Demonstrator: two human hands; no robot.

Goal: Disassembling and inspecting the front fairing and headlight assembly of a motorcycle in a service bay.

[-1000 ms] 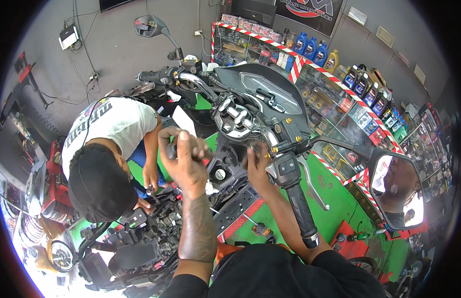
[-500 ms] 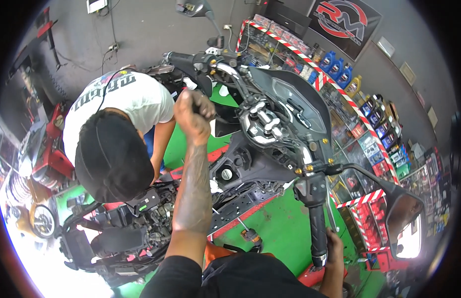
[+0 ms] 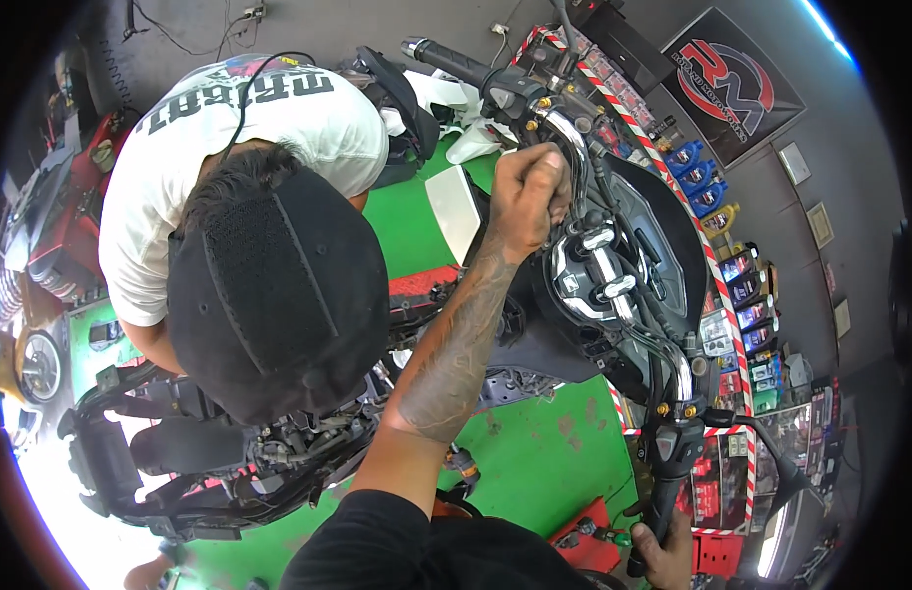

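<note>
I'm looking down on the motorcycle's handlebar (image 3: 613, 285) — its long axis runs from the left grip (image 3: 446, 59) at the top of the view, through the clamp at the centre, to the right grip (image 3: 662, 497) at the lower right. My hands sit at opposite parts of that line. My left hand (image 3: 529, 197) is reached well forward, fist curled tight around the chromed bar just beside the left switch housing (image 3: 515, 93), knuckles up. My right hand (image 3: 667, 551) is close to my body at the lower edge, fingers wrapped around the end of the right grip; only part of it shows. So the bar lies diagonally ahead of me, the far end nearer my left hand, the near end in my right. A person in a black cap (image 3: 279, 295) and white shirt bends over the stripped frame (image 3: 279, 442) to my left, well apart from the bar. The floor (image 3: 544, 462) is green.
</note>
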